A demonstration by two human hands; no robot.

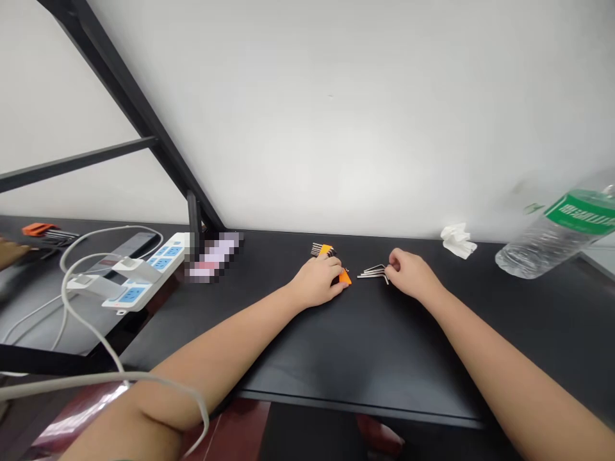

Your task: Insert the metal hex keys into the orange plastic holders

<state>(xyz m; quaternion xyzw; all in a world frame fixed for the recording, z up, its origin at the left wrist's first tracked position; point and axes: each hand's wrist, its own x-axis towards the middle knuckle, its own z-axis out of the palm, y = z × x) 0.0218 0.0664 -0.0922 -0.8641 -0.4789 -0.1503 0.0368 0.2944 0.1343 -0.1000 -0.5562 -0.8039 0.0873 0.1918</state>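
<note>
My left hand (317, 280) is closed over an orange hex key holder (344, 277) on the black table. Several silver key ends (317, 249) stick out past the holder's far left side, and my fingers cover its middle. To the right, a few loose L-shaped hex keys (372, 273) lie on the tabletop, their bent ends toward my right hand (406, 272). The fingers of that hand are curled together at the bent ends. Whether one key is pinched between them is hidden.
A large clear water bottle (557, 230) with a green label and a crumpled tissue (458, 240) are at the right. A white power strip (154, 269), its cables, and a black metal frame (129, 109) occupy the left. Another orange hex key set (45, 232) lies far left.
</note>
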